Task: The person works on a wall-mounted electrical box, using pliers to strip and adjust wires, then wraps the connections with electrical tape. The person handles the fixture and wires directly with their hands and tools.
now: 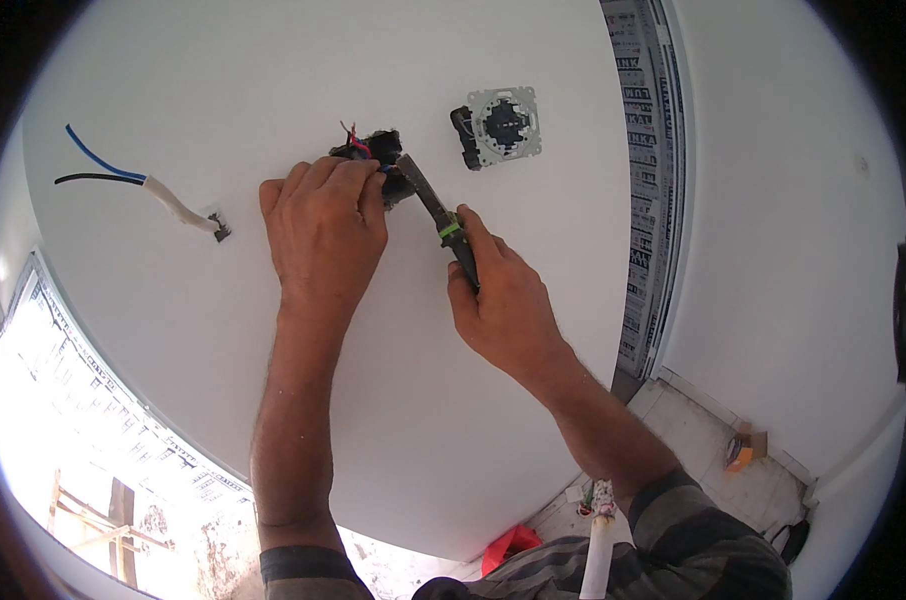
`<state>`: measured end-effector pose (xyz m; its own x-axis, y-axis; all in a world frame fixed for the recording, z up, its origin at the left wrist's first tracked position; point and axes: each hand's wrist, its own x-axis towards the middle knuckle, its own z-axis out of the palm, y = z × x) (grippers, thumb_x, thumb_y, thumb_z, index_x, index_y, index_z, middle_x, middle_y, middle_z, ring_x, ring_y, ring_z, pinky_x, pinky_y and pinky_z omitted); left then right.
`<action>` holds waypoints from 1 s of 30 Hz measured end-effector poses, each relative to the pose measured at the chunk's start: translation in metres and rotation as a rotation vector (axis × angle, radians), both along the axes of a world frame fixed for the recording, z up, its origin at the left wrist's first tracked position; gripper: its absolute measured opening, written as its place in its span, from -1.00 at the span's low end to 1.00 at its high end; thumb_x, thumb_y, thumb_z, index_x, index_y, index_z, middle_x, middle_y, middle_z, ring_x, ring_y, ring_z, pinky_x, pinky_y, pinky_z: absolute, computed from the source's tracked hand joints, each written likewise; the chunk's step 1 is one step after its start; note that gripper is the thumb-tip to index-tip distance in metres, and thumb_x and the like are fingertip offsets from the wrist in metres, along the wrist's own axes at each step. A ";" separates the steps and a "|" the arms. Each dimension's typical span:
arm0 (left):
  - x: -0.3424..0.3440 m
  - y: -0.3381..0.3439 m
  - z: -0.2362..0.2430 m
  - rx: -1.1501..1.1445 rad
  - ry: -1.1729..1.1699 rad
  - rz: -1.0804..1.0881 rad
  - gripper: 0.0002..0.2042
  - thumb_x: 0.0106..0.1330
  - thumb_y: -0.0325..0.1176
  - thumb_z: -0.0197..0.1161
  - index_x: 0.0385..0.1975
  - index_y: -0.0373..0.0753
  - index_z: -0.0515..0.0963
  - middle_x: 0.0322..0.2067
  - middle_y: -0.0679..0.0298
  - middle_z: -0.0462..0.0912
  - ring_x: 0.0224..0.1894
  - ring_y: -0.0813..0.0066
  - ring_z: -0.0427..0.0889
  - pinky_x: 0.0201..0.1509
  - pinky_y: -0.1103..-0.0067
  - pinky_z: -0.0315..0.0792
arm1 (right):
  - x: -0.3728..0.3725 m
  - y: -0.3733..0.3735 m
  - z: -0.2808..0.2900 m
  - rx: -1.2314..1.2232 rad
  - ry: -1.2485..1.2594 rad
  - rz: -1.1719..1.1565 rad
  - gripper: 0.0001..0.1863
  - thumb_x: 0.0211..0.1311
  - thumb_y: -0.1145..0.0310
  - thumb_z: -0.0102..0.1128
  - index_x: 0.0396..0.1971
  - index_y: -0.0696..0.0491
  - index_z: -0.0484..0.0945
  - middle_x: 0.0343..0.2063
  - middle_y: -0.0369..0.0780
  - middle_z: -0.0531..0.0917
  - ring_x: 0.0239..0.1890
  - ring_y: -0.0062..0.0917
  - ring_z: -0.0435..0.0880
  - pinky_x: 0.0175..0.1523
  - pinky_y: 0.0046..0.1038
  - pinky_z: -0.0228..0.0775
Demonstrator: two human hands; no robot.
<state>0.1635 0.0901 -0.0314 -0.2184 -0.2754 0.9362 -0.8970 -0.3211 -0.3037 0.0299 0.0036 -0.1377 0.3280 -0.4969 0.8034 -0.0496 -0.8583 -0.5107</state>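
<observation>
My left hand [325, 222] is closed at a black wall box [385, 142] in the white wall, its fingertips pinching a wire [385, 169] that shows bluish beside them. Red and dark wires [353, 142] stick out above those fingers. In my right hand [506, 295] is a knife [439, 215] with a dark handle, a green band and a long grey blade. The blade's tip meets the wire end just right of my left fingertips. My left hand covers the lower left part of the box.
A socket insert [505, 125] with a metal frame is mounted to the right. On the left, a white cable [178, 205] with blue and black cores sticks out of the wall. Film-covered door frame [645, 190] stands right; a small orange box [745, 450] lies on the floor.
</observation>
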 end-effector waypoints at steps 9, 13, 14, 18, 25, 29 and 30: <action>0.002 0.000 0.000 0.008 0.007 0.002 -0.92 0.30 -0.39 0.41 -0.26 -0.15 0.75 -0.28 0.33 0.78 -0.19 0.42 0.68 -0.03 0.40 0.31 | 0.003 -0.001 -0.004 -0.020 0.043 -0.041 -0.27 0.26 0.47 0.14 0.42 0.28 0.13 -0.09 0.07 0.64 -0.08 -0.03 0.66 0.01 0.00 0.49; 0.001 0.001 0.000 0.005 -0.004 0.002 -0.92 0.31 -0.39 0.41 -0.26 -0.15 0.75 -0.28 0.33 0.78 -0.20 0.44 0.67 -0.04 0.40 0.30 | 0.004 0.000 -0.005 -0.024 0.058 -0.035 -0.24 0.25 0.46 0.15 0.43 0.30 0.11 -0.10 0.06 0.64 -0.07 -0.06 0.66 0.00 -0.02 0.48; 0.001 0.001 0.000 0.006 -0.007 0.007 -0.92 0.30 -0.38 0.41 -0.26 -0.15 0.75 -0.29 0.33 0.78 -0.20 0.44 0.67 -0.05 0.40 0.30 | 0.004 0.000 -0.004 -0.030 0.062 -0.046 -0.24 0.25 0.45 0.16 0.43 0.29 0.11 -0.09 0.06 0.63 -0.07 -0.07 0.66 0.01 -0.02 0.47; 0.001 0.001 0.000 0.013 -0.004 0.019 -0.92 0.31 -0.38 0.41 -0.25 -0.14 0.75 -0.29 0.33 0.78 -0.21 0.46 0.66 -0.06 0.41 0.29 | 0.005 -0.001 -0.004 -0.050 0.073 -0.088 -0.22 0.25 0.44 0.18 0.45 0.25 0.10 -0.09 0.05 0.61 -0.06 -0.09 0.66 0.02 -0.01 0.47; 0.003 0.000 -0.001 0.013 -0.019 0.013 -0.92 0.31 -0.38 0.41 -0.25 -0.14 0.75 -0.30 0.33 0.78 -0.22 0.47 0.66 -0.06 0.41 0.28 | 0.012 -0.003 -0.007 -0.004 -0.024 -0.036 -0.41 0.29 0.50 0.13 0.30 0.23 0.23 -0.15 0.08 0.57 -0.11 0.02 0.64 -0.01 -0.02 0.52; 0.002 0.001 -0.001 0.030 -0.010 0.004 -0.92 0.31 -0.39 0.40 -0.25 -0.15 0.75 -0.30 0.32 0.78 -0.20 0.45 0.66 -0.04 0.41 0.28 | 0.010 -0.010 -0.006 0.093 -0.065 0.197 -0.61 0.37 0.49 0.08 0.15 0.25 0.35 -0.30 0.02 0.60 -0.31 -0.07 0.65 -0.17 -0.15 0.53; 0.002 0.002 0.000 0.034 -0.006 0.007 -0.92 0.31 -0.39 0.40 -0.25 -0.16 0.75 -0.30 0.32 0.78 -0.20 0.44 0.66 -0.03 0.41 0.28 | 0.009 -0.013 -0.002 0.176 -0.052 0.343 -0.65 0.41 0.48 0.07 0.13 0.27 0.38 -0.36 -0.07 0.60 -0.41 -0.24 0.66 -0.29 -0.26 0.53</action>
<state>0.1653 0.0923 -0.0310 -0.2217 -0.3086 0.9250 -0.8930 -0.3167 -0.3197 0.0384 -0.0093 -0.1394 0.4602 -0.4974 0.7354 0.2551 -0.7193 -0.6461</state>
